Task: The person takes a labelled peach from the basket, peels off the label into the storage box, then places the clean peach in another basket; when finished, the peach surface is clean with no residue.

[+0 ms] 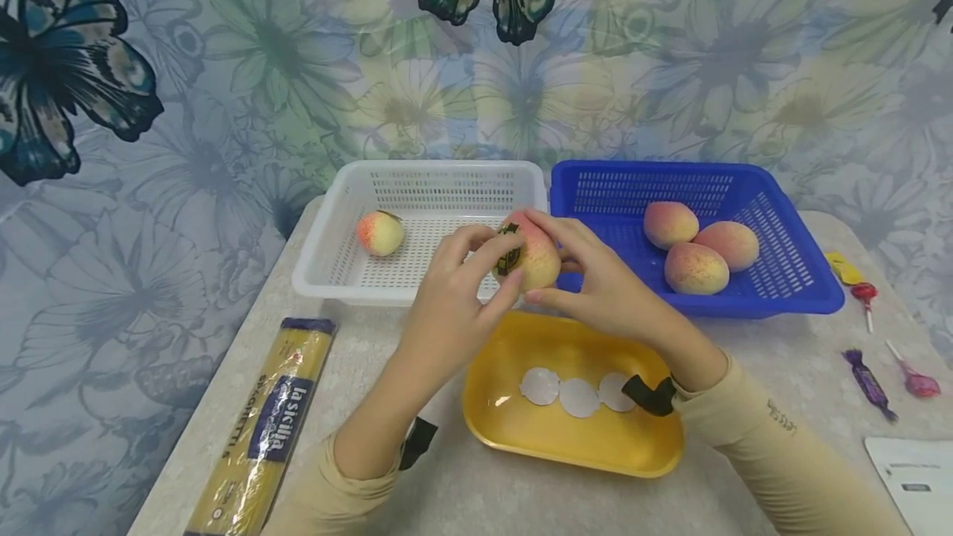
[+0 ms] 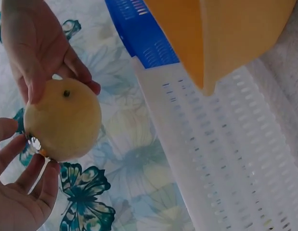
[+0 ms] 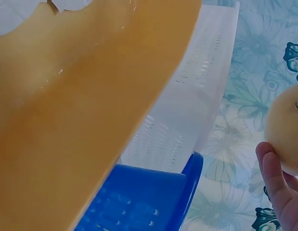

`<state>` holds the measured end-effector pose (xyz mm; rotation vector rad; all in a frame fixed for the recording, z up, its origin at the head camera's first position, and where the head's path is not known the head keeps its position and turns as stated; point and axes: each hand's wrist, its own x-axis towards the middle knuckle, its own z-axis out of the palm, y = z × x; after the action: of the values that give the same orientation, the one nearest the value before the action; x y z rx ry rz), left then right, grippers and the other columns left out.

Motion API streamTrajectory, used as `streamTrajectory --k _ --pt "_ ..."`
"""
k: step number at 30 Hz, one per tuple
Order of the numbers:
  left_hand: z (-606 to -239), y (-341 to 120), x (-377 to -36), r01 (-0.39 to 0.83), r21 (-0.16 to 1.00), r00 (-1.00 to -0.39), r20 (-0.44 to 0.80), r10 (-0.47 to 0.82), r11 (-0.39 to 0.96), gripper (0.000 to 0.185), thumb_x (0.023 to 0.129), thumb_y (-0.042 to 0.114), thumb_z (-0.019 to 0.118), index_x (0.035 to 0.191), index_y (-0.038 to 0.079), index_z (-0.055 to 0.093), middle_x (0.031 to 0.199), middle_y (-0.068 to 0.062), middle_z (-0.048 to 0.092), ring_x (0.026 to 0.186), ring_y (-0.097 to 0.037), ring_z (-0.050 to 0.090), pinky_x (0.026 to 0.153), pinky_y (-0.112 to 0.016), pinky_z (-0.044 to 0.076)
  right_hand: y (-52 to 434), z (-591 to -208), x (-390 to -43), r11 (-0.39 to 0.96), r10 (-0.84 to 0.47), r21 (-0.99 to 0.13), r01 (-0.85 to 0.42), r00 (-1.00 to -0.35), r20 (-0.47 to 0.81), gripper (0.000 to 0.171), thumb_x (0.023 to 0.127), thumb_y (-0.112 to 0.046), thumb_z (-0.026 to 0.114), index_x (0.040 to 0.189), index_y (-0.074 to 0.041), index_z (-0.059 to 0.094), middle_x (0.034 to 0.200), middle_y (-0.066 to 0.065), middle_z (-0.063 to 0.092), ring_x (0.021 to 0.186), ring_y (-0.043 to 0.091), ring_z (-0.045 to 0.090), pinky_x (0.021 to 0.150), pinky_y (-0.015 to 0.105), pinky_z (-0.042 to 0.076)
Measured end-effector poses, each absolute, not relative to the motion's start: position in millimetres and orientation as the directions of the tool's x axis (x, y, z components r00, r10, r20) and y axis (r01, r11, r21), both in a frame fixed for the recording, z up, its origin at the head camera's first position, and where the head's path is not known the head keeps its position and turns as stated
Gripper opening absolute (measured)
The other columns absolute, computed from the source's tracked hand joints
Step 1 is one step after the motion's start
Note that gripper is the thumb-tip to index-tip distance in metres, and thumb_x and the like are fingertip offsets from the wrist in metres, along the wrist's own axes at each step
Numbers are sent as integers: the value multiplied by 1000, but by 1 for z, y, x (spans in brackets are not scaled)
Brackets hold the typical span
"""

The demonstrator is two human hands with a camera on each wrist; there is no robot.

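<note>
The grip is two-handed: the left hand (image 1: 447,292) and right hand (image 1: 596,279) both pinch one peach (image 1: 530,256) with curled fingers, holding it in the air above the yellow tray (image 1: 521,428), in front of the white basket (image 1: 335,271) and blue basket (image 1: 811,296). The head view shows a dark sticker on the peach's side; the left wrist view shows instead its stem dimple and something shiny at the left fingertips (image 2: 40,161). The right wrist view catches only the fruit's edge. The pale speckled table (image 1: 744,486) stands before a butterfly-and-flower backdrop (image 1: 223,64), with a spaghetti packet (image 1: 268,428) left and sweets (image 1: 878,354) right.
</note>
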<state>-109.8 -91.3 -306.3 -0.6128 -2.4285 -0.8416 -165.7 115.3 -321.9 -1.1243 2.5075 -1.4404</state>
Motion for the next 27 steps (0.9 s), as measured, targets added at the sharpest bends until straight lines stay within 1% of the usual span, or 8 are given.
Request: streamTrajectory --k 5,8,10,12,17,20,24,27 --pt "-311 -87 -112 538 443 -777 591 217 717 26 97 26 62 119 15 68 117 -6 60 106 -23 55 90 -35 51 114 -323 -164 329 -601 -762 -557 -746 286 86 87 -19 76 157 -30 27 141 0 47 128 15 47 102 38 52" --pt "-311 -86 -114 544 439 -764 612 206 715 23 96 23 63 116 12 67 113 -7 61 102 -22 56 88 -34 51 113 -324 -163 339 -598 -760 -554 -751 281 87 87 -20 77 157 -30 28 141 0 47 127 15 47 101 37 52" --pt "-312 -86 -114 548 431 -755 624 201 717 23 95 21 63 116 11 67 111 -7 62 98 -21 57 85 -32 52 113 -324 -163 342 -598 -755 -559 -749 284 87 86 -21 78 157 -29 28 139 1 48 126 15 48 101 37 52" --pt "-312 -86 -113 546 432 -752 629 195 718 24 95 18 61 117 10 67 110 -7 63 95 -20 58 82 -31 52 113 -324 -162 342 -599 -755 -560 -749 284 87 86 -21 78 157 -29 28 140 1 47 126 15 48 101 36 52" --pt "-310 -89 -111 550 477 -761 625 176 686 24 99 15 56 121 7 62 111 -5 66 98 -17 64 87 -28 55 115 -324 -160 359 -596 -755 -549 -757 268 87 86 -21 78 158 -27 28 143 3 46 127 17 47 101 38 52" --pt "-310 -93 -111 551 505 -764 626 158 665 19 100 11 54 116 6 63 110 -6 67 100 -16 66 87 -26 57 117 -325 -160 372 -591 -753 -543 -764 259 88 86 -21 78 158 -27 28 142 4 47 125 17 48 101 39 52" --pt "-311 -98 -112 551 519 -751 650 116 653 16 97 4 55 108 5 67 102 -7 67 93 -17 65 81 -27 59 119 -326 -159 389 -585 -746 -540 -771 253 88 86 -23 79 157 -28 29 142 3 47 122 17 49 100 39 52" --pt "-311 -101 -114 545 528 -738 671 74 651 17 94 0 58 105 4 71 98 -9 68 88 -18 66 79 -27 59 120 -326 -159 399 -581 -743 -537 -775 248 87 86 -24 79 157 -29 29 143 3 47 122 17 49 100 40 52"
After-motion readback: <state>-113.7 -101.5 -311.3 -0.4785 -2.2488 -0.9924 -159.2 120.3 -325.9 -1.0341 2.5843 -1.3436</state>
